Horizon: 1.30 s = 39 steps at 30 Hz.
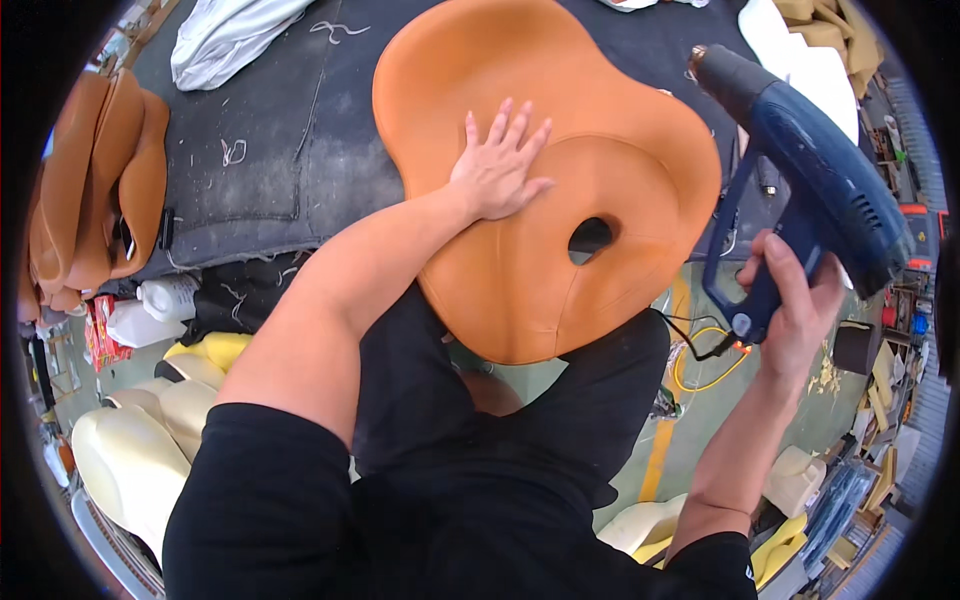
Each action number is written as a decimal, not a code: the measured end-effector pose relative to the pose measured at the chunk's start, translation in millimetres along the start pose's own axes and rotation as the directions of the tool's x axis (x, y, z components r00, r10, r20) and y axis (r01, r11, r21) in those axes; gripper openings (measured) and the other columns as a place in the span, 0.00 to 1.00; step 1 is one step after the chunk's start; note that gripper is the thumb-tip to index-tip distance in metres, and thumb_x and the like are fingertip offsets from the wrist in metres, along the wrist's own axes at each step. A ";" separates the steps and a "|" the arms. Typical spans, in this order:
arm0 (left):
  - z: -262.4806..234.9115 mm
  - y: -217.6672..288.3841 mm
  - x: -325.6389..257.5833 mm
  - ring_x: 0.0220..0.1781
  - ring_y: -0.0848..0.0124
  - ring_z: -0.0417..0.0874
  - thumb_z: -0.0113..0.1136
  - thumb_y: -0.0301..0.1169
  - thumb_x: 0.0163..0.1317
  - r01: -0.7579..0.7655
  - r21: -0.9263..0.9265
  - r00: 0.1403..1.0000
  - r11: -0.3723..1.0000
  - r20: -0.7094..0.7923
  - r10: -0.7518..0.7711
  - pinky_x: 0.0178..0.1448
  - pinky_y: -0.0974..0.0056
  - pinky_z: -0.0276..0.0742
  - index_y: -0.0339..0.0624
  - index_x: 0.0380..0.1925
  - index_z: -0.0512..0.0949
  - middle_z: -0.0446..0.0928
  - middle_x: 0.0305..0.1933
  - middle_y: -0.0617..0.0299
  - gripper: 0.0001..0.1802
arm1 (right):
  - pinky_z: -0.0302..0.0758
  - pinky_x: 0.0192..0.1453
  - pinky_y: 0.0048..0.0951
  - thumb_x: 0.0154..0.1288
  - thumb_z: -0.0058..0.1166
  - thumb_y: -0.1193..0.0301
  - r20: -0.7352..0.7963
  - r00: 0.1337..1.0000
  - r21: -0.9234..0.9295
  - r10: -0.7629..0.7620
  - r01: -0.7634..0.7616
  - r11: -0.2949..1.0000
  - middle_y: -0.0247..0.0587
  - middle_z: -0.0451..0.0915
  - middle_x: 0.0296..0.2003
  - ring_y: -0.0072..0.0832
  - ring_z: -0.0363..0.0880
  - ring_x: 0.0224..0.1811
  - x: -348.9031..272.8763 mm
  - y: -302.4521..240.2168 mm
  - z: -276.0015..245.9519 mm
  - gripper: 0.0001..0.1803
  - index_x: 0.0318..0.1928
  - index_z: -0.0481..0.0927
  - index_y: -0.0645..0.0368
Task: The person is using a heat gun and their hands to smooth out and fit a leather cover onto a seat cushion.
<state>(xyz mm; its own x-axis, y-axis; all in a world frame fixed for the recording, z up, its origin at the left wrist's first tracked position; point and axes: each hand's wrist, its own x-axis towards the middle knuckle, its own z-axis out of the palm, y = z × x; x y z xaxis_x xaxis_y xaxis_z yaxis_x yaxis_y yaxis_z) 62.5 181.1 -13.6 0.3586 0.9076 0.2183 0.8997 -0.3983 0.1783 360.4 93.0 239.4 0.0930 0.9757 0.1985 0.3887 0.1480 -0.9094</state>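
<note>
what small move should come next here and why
Probably swing the heat gun's nozzle toward the orange seat piece, keeping it clear of the left hand: the right hand already grips the gun, its nozzle points toward the far side, and the left hand lies flat on the piece, seemingly steadying it.

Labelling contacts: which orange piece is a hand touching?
The large middle seat, with the left hand spread flat on it; the other orange pieces are piled at far left, untouched.
</note>
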 end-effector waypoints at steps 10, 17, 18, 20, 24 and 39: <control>-5.0 15.0 9.2 0.91 0.44 0.39 0.53 0.58 0.76 -0.012 -0.004 1.000 1.000 -0.017 0.012 0.82 0.18 0.42 0.54 0.86 0.50 0.43 0.90 0.46 0.47 | 0.78 0.35 0.28 0.70 0.66 0.71 -0.017 1.000 0.051 -0.016 0.016 0.999 0.44 0.85 0.35 0.26 0.83 0.29 -27.1 -5.5 2.1 0.13 0.45 0.82 0.69; -31.0 -30.4 31.5 0.91 0.45 0.39 0.52 0.57 0.77 -0.029 -0.224 0.945 0.974 -0.322 -0.046 0.83 0.20 0.41 0.53 0.86 0.51 0.47 0.90 0.48 0.45 | 0.79 0.35 0.28 0.70 0.65 0.71 -0.048 0.997 0.083 -0.054 0.058 0.995 0.45 0.85 0.38 0.27 0.82 0.29 -33.3 -1.1 3.7 0.21 0.58 0.77 0.70; -49.1 -39.3 34.8 0.91 0.46 0.39 0.50 0.59 0.77 -0.036 -0.152 0.940 0.988 -0.340 -0.018 0.84 0.22 0.40 0.52 0.85 0.53 0.48 0.89 0.47 0.44 | 0.79 0.35 0.27 0.70 0.64 0.71 -0.056 0.996 0.089 -0.065 0.070 0.994 0.45 0.85 0.38 0.27 0.83 0.30 -35.8 -4.0 2.3 0.20 0.57 0.77 0.70; -20.8 -61.9 0.0 0.92 0.46 0.39 0.48 0.60 0.77 0.045 -0.013 0.996 0.999 -0.072 -0.046 0.84 0.22 0.39 0.52 0.85 0.53 0.47 0.90 0.47 0.44 | 0.78 0.35 0.27 0.70 0.64 0.71 -0.049 0.997 0.097 -0.057 0.062 0.993 0.45 0.85 0.38 0.27 0.83 0.30 -34.4 -4.0 6.5 0.20 0.57 0.77 0.70; 1.7 -56.0 -24.6 0.91 0.44 0.35 0.45 0.63 0.77 0.110 0.056 0.993 0.992 0.024 -0.112 0.84 0.21 0.36 0.55 0.86 0.53 0.42 0.91 0.47 0.44 | 0.78 0.35 0.27 0.71 0.64 0.72 -0.021 0.999 0.128 -0.034 0.037 0.991 0.45 0.85 0.38 0.27 0.82 0.29 -28.0 4.8 16.7 0.21 0.58 0.77 0.70; -15.2 -27.6 7.4 0.90 0.44 0.44 0.45 0.58 0.79 0.041 -0.034 0.994 0.999 -0.103 -0.045 0.81 0.18 0.43 0.51 0.84 0.58 0.48 0.89 0.46 0.41 | 0.79 0.34 0.28 0.70 0.63 0.72 -0.061 0.993 0.162 -0.105 0.114 0.980 0.45 0.85 0.37 0.27 0.83 0.30 -33.1 -9.7 21.9 0.26 0.65 0.75 0.71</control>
<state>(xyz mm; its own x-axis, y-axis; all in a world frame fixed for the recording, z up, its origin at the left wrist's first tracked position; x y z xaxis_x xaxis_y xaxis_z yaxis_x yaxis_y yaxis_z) 36.6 196.8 -2.3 0.2905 0.9061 0.3077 0.9049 -0.3646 0.2195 333.4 62.8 233.7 0.1076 0.9428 0.3154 0.2430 0.2827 -0.9279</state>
